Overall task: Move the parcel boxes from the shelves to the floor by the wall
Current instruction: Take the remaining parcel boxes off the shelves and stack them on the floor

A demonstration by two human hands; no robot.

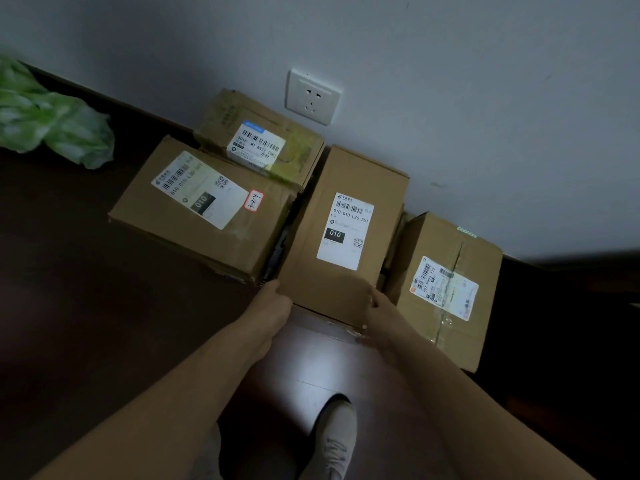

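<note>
Head view: the left hand (pixel 277 301) and right hand (pixel 381 306) clasp the near corners of the middle parcel box (pixel 346 230), fingers curled round its sides and thumbs toward the top. The box lies lengthwise with its far end at the wall (pixel 485 116), squeezed between a wide parcel box (pixel 204 206) on its left and a taped parcel box (pixel 446 289) on its right. A small parcel box (pixel 259 143) lies behind the wide one, below a wall socket (pixel 313 97).

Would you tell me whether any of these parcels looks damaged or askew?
On the right box, the tape along the top seam is wrinkled and puckered, as if roughly handled. The middle box, gripped by the left hand and right hand, looks intact.
</note>
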